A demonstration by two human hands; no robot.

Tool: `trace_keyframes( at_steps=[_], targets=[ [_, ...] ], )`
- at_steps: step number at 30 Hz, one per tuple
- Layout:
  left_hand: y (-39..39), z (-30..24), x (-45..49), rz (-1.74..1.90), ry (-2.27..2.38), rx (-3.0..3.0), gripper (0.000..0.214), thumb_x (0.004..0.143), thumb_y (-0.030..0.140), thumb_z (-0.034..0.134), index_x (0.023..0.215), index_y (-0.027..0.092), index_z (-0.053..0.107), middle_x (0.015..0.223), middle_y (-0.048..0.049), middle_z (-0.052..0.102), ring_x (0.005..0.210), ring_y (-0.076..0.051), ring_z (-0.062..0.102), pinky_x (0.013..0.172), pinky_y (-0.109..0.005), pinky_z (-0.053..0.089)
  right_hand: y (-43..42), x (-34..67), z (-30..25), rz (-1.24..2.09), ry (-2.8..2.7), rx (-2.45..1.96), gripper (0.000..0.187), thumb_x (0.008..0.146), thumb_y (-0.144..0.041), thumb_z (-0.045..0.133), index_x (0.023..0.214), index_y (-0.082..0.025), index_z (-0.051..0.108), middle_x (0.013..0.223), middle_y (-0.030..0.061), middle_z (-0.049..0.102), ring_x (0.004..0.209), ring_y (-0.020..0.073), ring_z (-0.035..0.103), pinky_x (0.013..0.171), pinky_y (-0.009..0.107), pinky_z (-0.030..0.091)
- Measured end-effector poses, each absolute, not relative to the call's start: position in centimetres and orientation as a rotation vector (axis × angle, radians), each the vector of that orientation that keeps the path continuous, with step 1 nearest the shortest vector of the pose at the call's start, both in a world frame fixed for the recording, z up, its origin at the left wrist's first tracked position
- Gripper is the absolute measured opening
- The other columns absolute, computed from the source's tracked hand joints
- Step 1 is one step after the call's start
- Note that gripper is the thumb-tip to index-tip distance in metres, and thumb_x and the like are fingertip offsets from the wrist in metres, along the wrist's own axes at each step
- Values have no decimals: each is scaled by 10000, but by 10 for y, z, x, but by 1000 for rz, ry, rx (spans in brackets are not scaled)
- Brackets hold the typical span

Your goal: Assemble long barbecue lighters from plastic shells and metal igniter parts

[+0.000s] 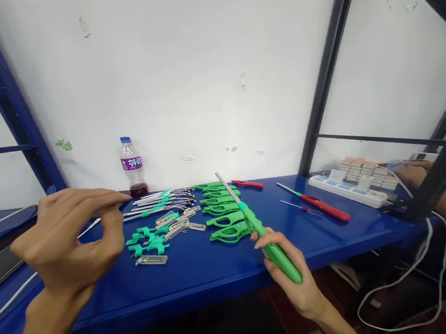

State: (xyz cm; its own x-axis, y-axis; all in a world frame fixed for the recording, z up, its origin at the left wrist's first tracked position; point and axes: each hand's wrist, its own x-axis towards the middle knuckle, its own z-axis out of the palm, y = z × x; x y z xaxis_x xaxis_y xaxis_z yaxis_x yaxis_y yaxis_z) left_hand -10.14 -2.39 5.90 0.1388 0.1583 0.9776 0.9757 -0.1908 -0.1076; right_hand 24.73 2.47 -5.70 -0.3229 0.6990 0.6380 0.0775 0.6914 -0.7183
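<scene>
My right hand (294, 278) is wrapped round the handle of a green long-nosed lighter (278, 259), its metal tube slanting up and left. Over the table's left side, my left hand (77, 229) is raised with thumb and fingertips pinched together; whatever is between them, if anything, is too small to make out. Between the hands lie turquoise plastic triggers (154, 244), clear fuel tanks (152, 260) and metal lighter tubes with wires (146, 206). Several green handle shells (230, 234) form a column just left of the held lighter.
A red lighter (324, 207) and a thin red-handled screwdriver (303, 209) lie on the right of the blue table (199, 278). Behind stand a drink bottle (132, 167) and a red shell piece (248, 184). A white power strip (347, 190) sits near another person's arm (443, 195).
</scene>
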Motion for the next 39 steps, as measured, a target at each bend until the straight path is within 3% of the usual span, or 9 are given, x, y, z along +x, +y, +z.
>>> trace_keyframes(
  at_steps=[2, 5, 9, 12, 16, 19, 28, 33, 39],
  targets=[
    [-22, 61, -104, -1196, -1085, -1507, 208, 756, 113, 666, 922, 229, 712, 871, 3, 742, 806, -218, 709, 858, -427, 540, 25, 247, -59, 732, -1809, -610, 215, 996, -205, 551, 1145, -329, 644, 1244, 20, 688, 1218, 262, 616, 1188, 435, 348],
    [-15, 63, -103, -1263, -962, -1463, 143, 730, 101, 671, 808, 210, 723, 747, -21, 734, 686, -207, 684, 769, -393, 515, 24, 248, -61, 878, -1756, -631, 307, 1008, -259, 568, 1300, -346, 604, 1282, 36, 655, 841, 184, 615, 835, 335, 537],
    [-11, 61, -101, -1261, -968, -1479, 165, 737, 92, 658, 802, 226, 730, 735, -23, 744, 669, -212, 693, 758, -402, 520, 22, 247, -61, 1017, -1704, -667, 457, 1019, -284, 571, 1461, -381, 511, 1404, 59, 582, 641, 122, 480, 583, 278, 497],
    [-13, 59, -99, -1251, -1020, -1489, 177, 755, 136, 621, 804, 278, 716, 740, 8, 739, 682, -210, 696, 758, -416, 535, 22, 245, -58, 955, -1717, -662, 416, 1024, -233, 529, 1410, -386, 554, 1426, 47, 571, 636, 109, 519, 571, 263, 500],
    [-20, 56, -92, -1264, -1209, -1535, 192, 781, 185, 578, 855, 295, 717, 839, -8, 739, 798, -232, 717, 861, -473, 540, 25, 246, -54, 792, -1795, -568, 433, 962, -119, 535, 1313, -372, 566, 1253, 16, 645, 1124, 220, 638, 942, 321, 510],
    [-21, 56, -88, -1254, -1247, -1577, 196, 800, 183, 560, 862, 290, 712, 855, -17, 729, 814, -234, 708, 887, -479, 527, 26, 247, -53, 776, -1815, -522, 424, 934, -76, 525, 1254, -353, 563, 1231, 9, 638, 1233, 229, 609, 1050, 342, 446],
    [-12, 58, -64, -1214, -895, -1784, 178, 802, 33, 630, 819, 202, 687, 741, 1, 699, 688, -172, 673, 807, -398, 516, 25, 246, -52, 815, -1801, -512, 441, 903, -58, 546, 1251, -328, 575, 1225, 26, 647, 1154, 225, 637, 940, 317, 498],
    [-19, 58, -50, -1195, -842, -1904, 208, 822, 8, 619, 852, 205, 680, 760, 5, 695, 705, -163, 663, 790, -393, 507, 25, 249, -50, 837, -1815, -656, 446, 964, -140, 562, 1364, -327, 624, 1398, 59, 642, 1242, 290, 625, 1054, 439, 505],
    [-35, 58, -33, -1108, -715, -2148, 293, 816, -27, 581, 999, 177, 683, 884, -42, 733, 840, -194, 682, 827, -424, 528, 29, 250, -50, 1069, -1874, -635, 373, 1010, -265, 618, 1357, -370, 704, 1545, 56, 576, 722, 129, 695, 645, 276, 605]
  ],
)
